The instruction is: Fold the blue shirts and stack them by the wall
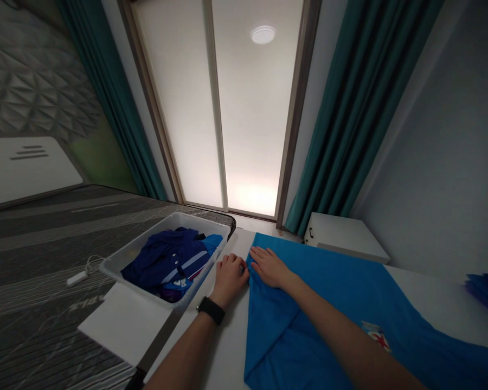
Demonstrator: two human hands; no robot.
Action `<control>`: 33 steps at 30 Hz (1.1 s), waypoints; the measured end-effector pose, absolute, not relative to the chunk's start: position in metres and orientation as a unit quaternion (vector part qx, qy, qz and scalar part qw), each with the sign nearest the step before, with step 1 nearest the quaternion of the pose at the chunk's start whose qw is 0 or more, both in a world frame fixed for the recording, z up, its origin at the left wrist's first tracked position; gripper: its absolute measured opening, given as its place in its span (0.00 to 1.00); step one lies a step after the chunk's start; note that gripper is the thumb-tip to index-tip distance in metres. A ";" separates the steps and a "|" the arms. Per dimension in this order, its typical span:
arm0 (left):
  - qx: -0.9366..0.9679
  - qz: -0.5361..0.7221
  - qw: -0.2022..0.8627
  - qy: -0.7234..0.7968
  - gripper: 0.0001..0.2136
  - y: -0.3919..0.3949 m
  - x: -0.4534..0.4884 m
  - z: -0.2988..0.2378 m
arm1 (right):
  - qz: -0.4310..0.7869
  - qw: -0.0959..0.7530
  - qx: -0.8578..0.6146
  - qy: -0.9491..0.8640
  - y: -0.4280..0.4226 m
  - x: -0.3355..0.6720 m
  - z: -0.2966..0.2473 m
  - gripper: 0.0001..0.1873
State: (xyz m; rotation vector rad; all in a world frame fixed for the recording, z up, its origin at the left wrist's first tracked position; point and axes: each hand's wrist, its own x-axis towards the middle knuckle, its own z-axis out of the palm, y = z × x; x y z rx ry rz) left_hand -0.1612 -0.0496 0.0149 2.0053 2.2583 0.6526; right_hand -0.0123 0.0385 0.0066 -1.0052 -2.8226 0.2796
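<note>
One blue shirt (337, 281) lies at 5 o'clock on the worktop (439, 303), whose white surface shows as a strip along the shirt's straight left edge and more widely at 4 o'clock. The right hand (269, 267) rests open, palm down, near its far corner; the left hand (230, 279) curls beside that edge, pinching or merely touching, I cannot tell. The cloth is smooth, with a diagonal fold. At 8 o'clock, crumpled navy clothes (158, 257) fill a translucent, round-cornered bin (207, 272).

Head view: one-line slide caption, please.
Left hand and right hand at the edge of a blue garment on a white table, a translucent bin of clothes alongside.
</note>
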 end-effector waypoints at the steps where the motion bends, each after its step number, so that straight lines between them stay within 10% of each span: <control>1: 0.648 0.209 0.025 0.732 0.04 -0.050 -0.161 0.015 | 0.093 0.066 -0.339 -0.934 0.042 -0.014 0.006 0.29; 33: 0.669 0.192 -0.003 0.718 0.07 -0.051 -0.164 0.016 | 0.046 0.121 -0.362 -0.923 -0.004 0.038 0.019 0.28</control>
